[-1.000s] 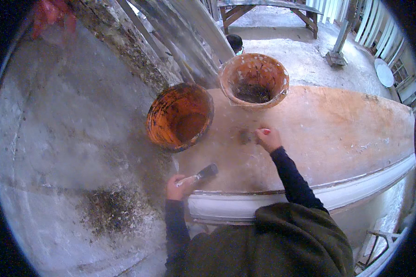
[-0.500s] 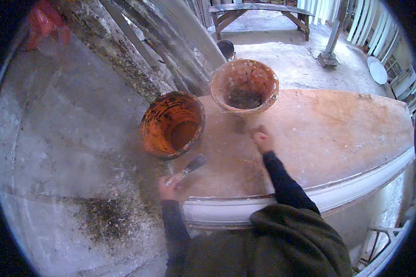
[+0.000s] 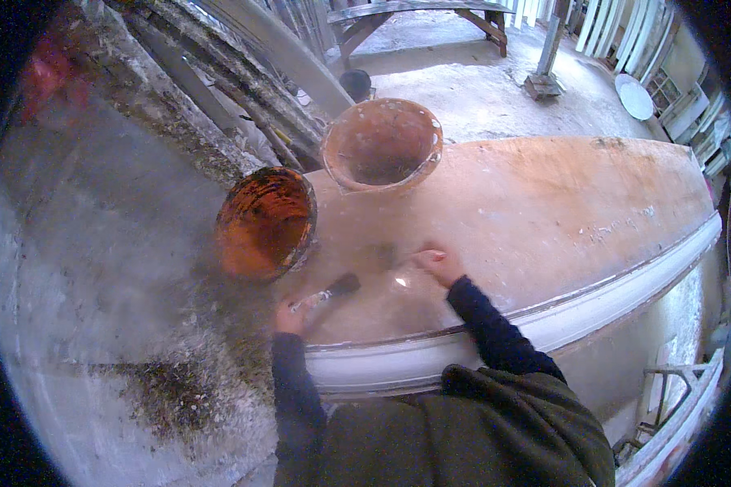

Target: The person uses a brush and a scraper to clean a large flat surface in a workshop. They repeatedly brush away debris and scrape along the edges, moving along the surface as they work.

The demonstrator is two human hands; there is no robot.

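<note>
- Lower and further left than a second ago, the right hand point(image 3: 442, 264) now works closer to the left hand point(image 3: 290, 316); both buckets also sit further left in the frame, as the whole view has shifted.
- Left fingers curl around the pale, smeared handle of a brush point(image 3: 334, 290), its dark bristles pointing up and right, near the centre of the frame.
- Right fingers are bunched around a blurred tool point(image 3: 384, 256), dark at its far end; its kind cannot be told.
- Risk: the brush and tool could knock together if either hand strays, since little room separates them. A wide sweep might also bump a bucket.
- Left of centre, a round orange bucket point(image 3: 240, 253) leans, crusted black inside; above centre, a paler orange bucket point(image 3: 386, 126) is flecked white.
- Beneath the hands, a worn, brownish-orange board point(image 3: 536, 195) stretches rightward, edged by smooth white moulding point(image 3: 382, 364).
</note>
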